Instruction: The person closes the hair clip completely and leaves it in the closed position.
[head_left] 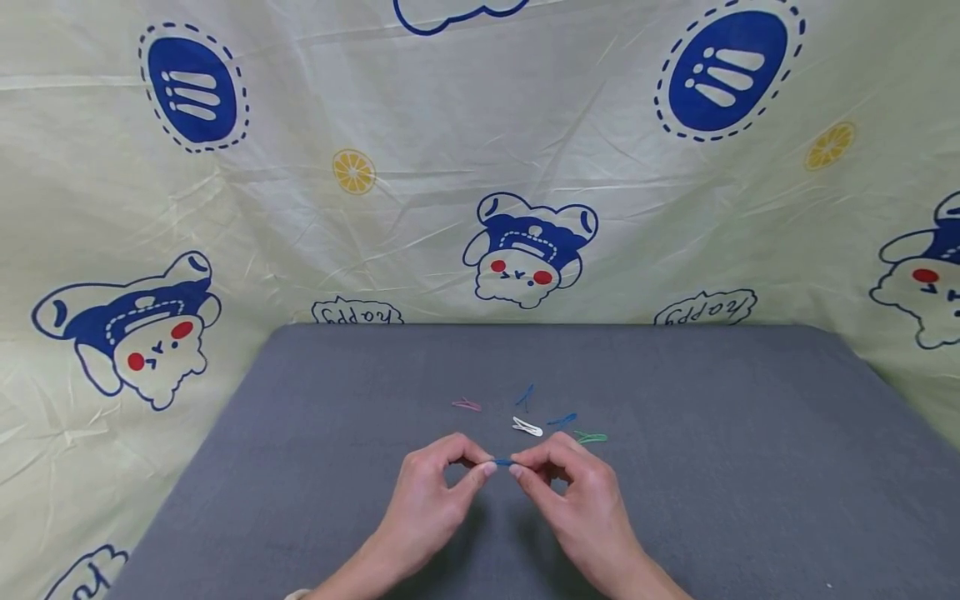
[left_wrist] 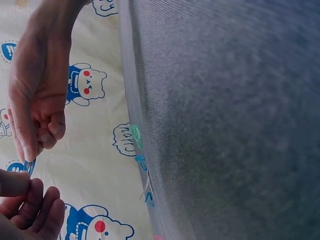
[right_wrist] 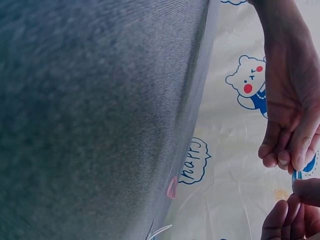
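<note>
Low over the table, my left hand (head_left: pixel 427 496) pinches one end of a blue paper clip (head_left: pixel 503 462) between thumb and forefinger. The other end is pinched the same way by my right hand (head_left: pixel 581 496). Both wrist views show the blue clip between the two sets of fingertips, mostly covered by them. Beyond the hands lie several splayed, V-shaped clips: a pink one (head_left: pixel 467 404), a white one (head_left: pixel 527 427), a blue one (head_left: pixel 527 397), another blue one (head_left: pixel 562 420) and a green one (head_left: pixel 591 437) close to the right hand's knuckles.
A grey cloth-covered table (head_left: pixel 337 392) spreads beneath the hands. Behind it and at its sides hangs a pale curtain (head_left: pixel 420 250) printed with cartoon bears and orange slices. A tiny white speck (head_left: pixel 828 585) lies near the table's front right.
</note>
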